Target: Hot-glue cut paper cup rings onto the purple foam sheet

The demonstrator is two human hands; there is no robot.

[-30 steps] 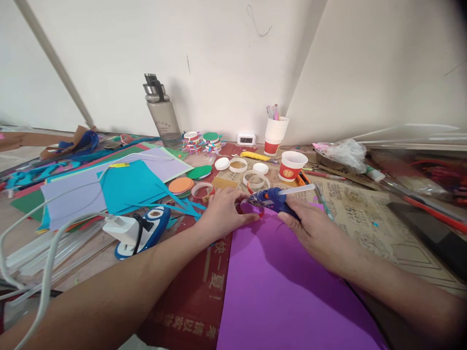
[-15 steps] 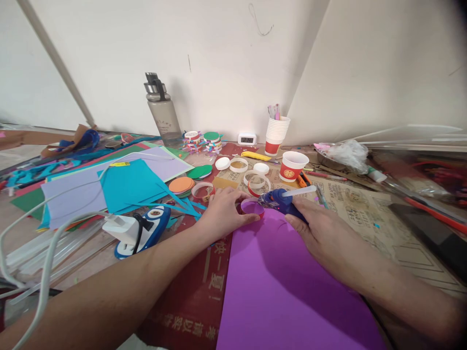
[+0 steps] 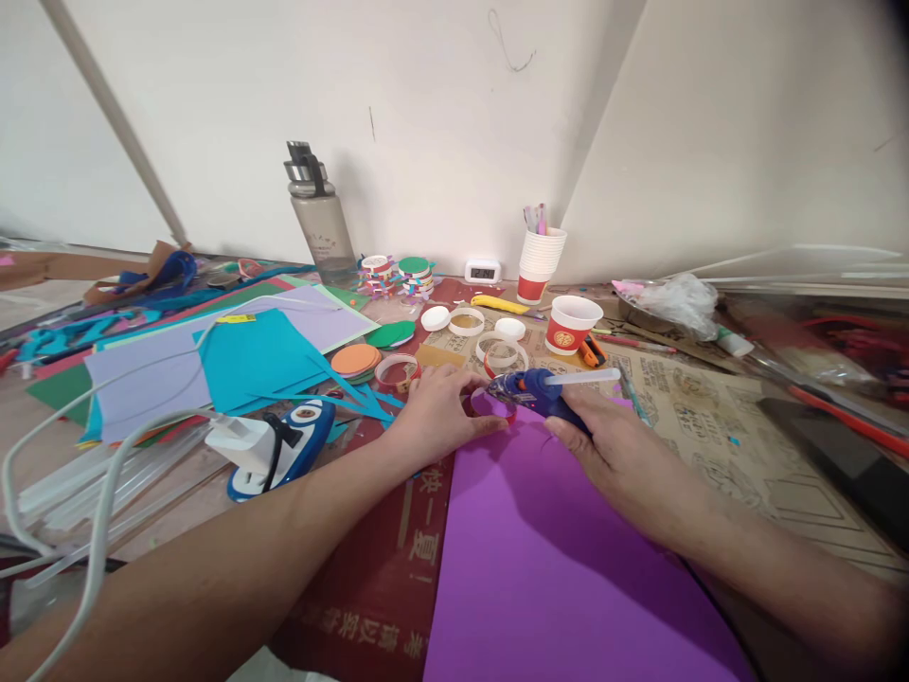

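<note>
My right hand [image 3: 603, 440] is wrapped round a blue hot glue gun [image 3: 536, 390], with a clear glue stick [image 3: 591, 376] poking out of its back end. The gun's nozzle is over a small paper cup ring with a purple inside [image 3: 490, 405]. My left hand [image 3: 444, 407] pinches that ring between thumb and fingers, hiding part of it. Whether the nozzle touches the ring, I cannot tell. Under both hands lies a large purple paper sheet [image 3: 540, 559]. Other cut cup rings [image 3: 399, 373] and a red and white paper cup [image 3: 572, 324] stand just beyond.
Coloured paper sheets [image 3: 256, 360], orange paper discs [image 3: 356, 360] and a blue power strip [image 3: 309, 436] with a white plug lie at left. A grey bottle [image 3: 321, 223], a clock [image 3: 483, 273] and stacked cups [image 3: 541, 265] stand along the wall. Scissors [image 3: 852, 417] lie at right.
The glue gun has shifted slightly left over the ring, with my right hand moving along. My left hand keeps its pinch on the ring. The whole view has shifted a little.
</note>
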